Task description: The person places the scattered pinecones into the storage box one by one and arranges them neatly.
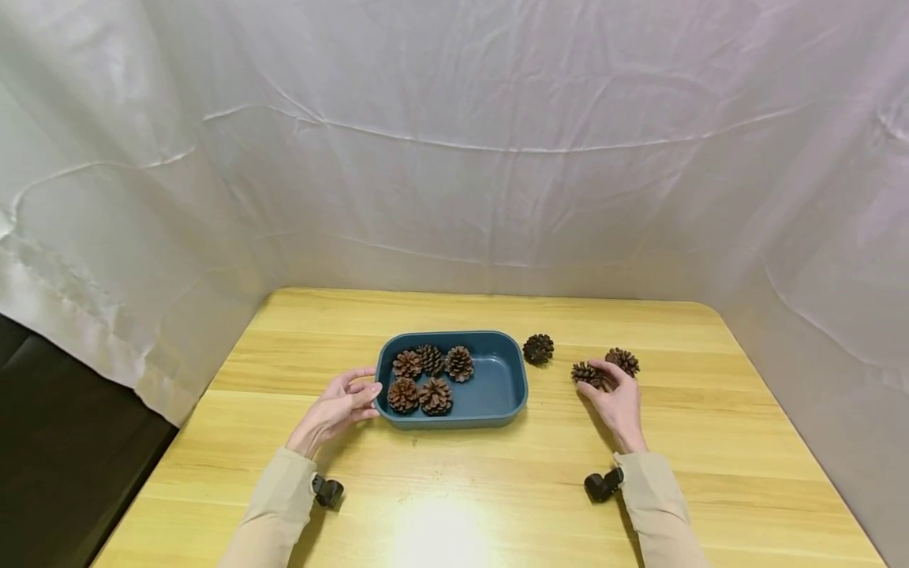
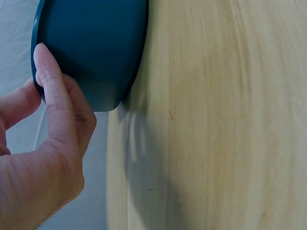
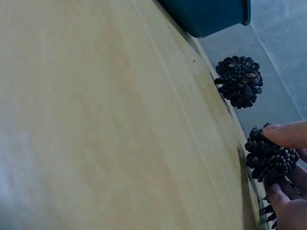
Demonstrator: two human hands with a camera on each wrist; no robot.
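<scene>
A dark blue rectangular tray (image 1: 497, 418) with a raised wall stands on the table, several brown pine cones in its left part. At its left end my left hand (image 1: 345, 404) pinches the rim; in the left wrist view, fingers (image 2: 53, 91) and thumb lie on opposite sides of the tray's wall (image 2: 100, 62). To the right of the tray, my right hand (image 1: 619, 402) holds a dark pine cone (image 1: 585, 374) between thumb and fingers. The right wrist view shows this pine cone (image 3: 271, 158) in the grip, the thumb on its upper side.
One loose pine cone (image 1: 538, 349) lies just right of the tray, and another pine cone (image 1: 622, 362) behind my right hand. The wooden table (image 1: 440, 473) is bordered by pale hanging cloth (image 1: 483, 197). A black surface (image 1: 64, 450) is at the far left.
</scene>
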